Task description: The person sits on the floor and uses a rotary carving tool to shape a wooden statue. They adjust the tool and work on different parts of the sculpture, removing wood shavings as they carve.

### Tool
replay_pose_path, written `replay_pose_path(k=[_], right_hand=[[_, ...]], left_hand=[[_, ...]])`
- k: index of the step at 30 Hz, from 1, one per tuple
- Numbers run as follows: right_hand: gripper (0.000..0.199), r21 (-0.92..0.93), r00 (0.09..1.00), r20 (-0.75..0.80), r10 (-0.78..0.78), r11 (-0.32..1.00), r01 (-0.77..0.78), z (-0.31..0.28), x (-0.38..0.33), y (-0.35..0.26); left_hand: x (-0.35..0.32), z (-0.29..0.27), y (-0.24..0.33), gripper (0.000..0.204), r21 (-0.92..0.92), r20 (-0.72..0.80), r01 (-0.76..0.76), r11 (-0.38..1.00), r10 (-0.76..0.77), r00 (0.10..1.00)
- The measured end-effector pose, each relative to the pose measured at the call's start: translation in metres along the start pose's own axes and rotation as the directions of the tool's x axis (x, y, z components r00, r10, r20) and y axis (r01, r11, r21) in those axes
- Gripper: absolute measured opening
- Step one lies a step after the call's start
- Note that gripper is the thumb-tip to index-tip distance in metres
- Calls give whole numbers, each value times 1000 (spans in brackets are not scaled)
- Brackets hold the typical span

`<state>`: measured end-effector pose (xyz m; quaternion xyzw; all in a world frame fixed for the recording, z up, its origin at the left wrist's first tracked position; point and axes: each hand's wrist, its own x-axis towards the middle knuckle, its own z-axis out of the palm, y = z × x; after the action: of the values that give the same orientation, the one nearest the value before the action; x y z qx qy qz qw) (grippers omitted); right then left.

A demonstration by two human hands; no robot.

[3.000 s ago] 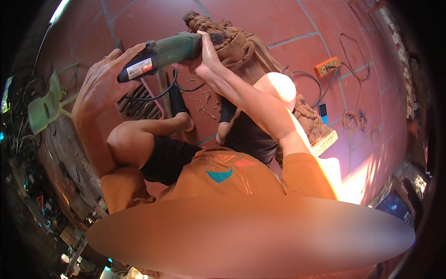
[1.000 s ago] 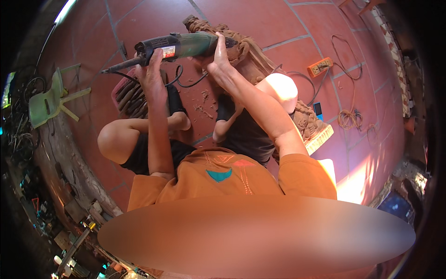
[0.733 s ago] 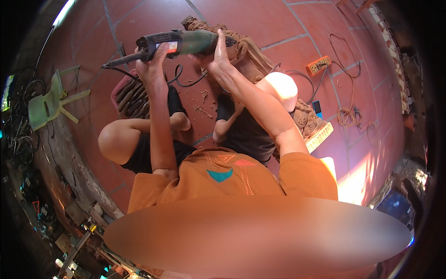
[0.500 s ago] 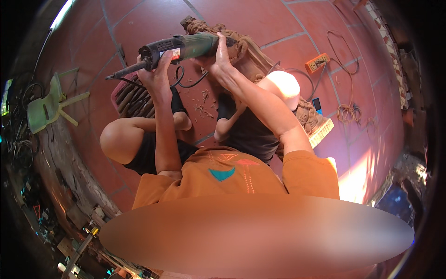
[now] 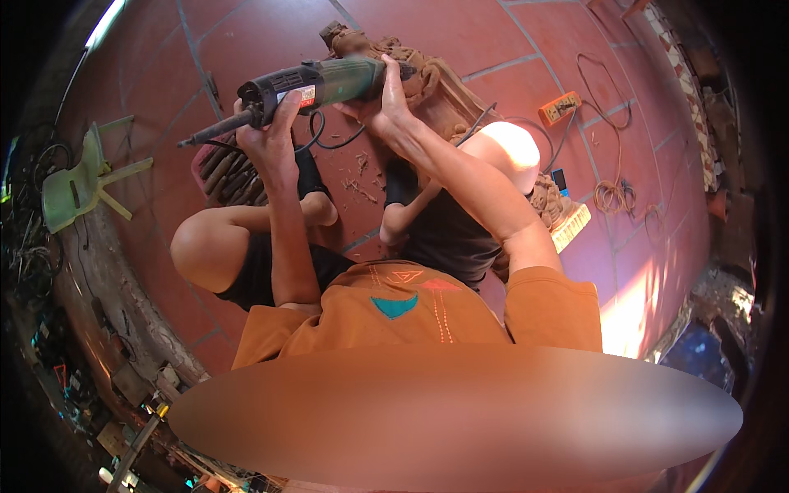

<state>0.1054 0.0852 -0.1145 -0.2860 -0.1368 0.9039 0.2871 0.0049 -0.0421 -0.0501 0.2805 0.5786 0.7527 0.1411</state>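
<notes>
A green and black corded power tool [image 5: 341, 82], like a straight grinder with a long thin nose, is held up slantwise in both hands. My left hand [image 5: 269, 141] is closed around its black front end, beside the nose that points left. At the green rear end, my right hand [image 5: 385, 105] grips the body, with the fingers partly hidden under it. Behind and below the tool lies a long carved brown wooden piece [image 5: 456, 99], running past my right knee. Whether the tool touches the carving cannot be made out.
A pinkish container of chisel-like tools [image 5: 230, 177] sits by my left knee. Wood shavings [image 5: 362, 185] litter the tiles. To the right lie an orange power strip [image 5: 559, 108], coiled cord [image 5: 612, 197] and a small dark device [image 5: 560, 179]. A pale green chair [image 5: 78, 189] stands far left.
The tool and my left hand have shifted slightly to the left. Both hands keep their hold, and the black cord shows more clearly beside my right knee.
</notes>
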Motion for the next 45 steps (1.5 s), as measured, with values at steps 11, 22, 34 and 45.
replay_pose_path(k=[11, 22, 34, 45], right_hand=[[58, -47, 1000, -13, 16, 999, -16, 0, -9, 3], [59, -62, 1000, -2, 20, 998, -21, -2, -16, 5], [57, -103, 999, 10, 50, 994, -48, -5, -18, 9], [53, -84, 994, -56, 93, 992, -97, -10, -26, 8]], left_hand=[[-12, -9, 4, 25, 31, 24, -12, 999, 11, 1000], [-23, -7, 12, 21, 47, 20, -17, 999, 16, 1000], [-27, -13, 11, 20, 37, 17, -13, 999, 13, 1000], [-29, -19, 6, 19, 47, 10, 20, 999, -20, 1000]])
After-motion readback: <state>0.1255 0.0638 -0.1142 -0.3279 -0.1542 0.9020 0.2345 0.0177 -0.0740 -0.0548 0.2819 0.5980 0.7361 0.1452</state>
